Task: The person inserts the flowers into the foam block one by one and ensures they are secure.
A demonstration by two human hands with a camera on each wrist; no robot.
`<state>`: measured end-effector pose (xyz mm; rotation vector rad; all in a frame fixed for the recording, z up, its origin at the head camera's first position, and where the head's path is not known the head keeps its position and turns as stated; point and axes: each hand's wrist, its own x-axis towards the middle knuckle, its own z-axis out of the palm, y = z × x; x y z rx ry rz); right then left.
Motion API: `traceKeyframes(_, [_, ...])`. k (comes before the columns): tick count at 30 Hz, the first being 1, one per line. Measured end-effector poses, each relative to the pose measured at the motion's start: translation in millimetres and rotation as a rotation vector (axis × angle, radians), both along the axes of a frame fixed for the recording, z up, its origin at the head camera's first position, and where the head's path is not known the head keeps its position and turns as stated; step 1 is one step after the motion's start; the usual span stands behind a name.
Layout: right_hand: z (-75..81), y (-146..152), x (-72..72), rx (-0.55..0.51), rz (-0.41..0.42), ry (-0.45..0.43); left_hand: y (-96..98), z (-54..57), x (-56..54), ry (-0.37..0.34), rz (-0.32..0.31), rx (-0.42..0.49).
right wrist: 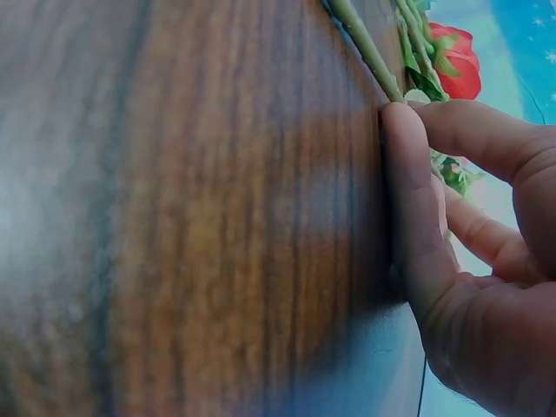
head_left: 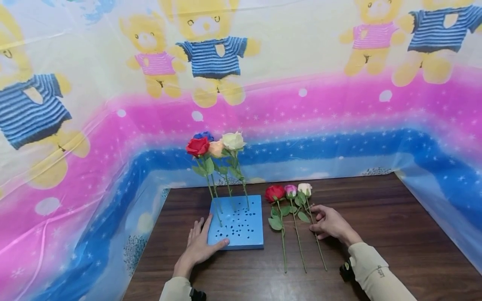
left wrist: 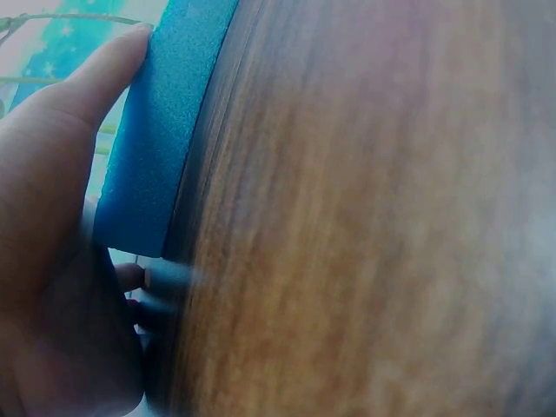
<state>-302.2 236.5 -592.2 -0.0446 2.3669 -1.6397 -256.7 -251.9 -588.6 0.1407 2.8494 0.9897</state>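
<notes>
A blue foam block [head_left: 255, 240] with several holes lies on the table. Upright in it are a red rose [head_left: 197, 146], a blue rose [head_left: 205, 136], a peach rose [head_left: 216, 149] and a cream-white rose [head_left: 233, 141]. My left hand [head_left: 199, 246] rests against the block's left side, thumb on its front edge, fingers extended. To the block's right lie a second red rose [head_left: 275, 193], a pink rose [head_left: 291, 191] and a pale cream rose [head_left: 305, 189]. My right hand [head_left: 333, 223] pinches the pale cream rose's stem [right wrist: 363, 42] between thumb and finger.
The dark wooden table [head_left: 406, 251] extends to the right of the roses. A cloth backdrop [head_left: 286, 104] printed with bears hangs behind the table and along its sides.
</notes>
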Motion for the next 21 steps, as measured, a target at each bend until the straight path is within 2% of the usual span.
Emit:
traceKeyframes(7, [2.0,0.7,1.2,-0.031,0.019,0.011,-1.0,0.5,0.2,-0.002,0.002,0.006])
traceKeyframes(21, [-1.7,3.3,3.0,-0.073,-0.006,-0.002,-0.2,-1.5,0.5,-0.002,0.008,0.004])
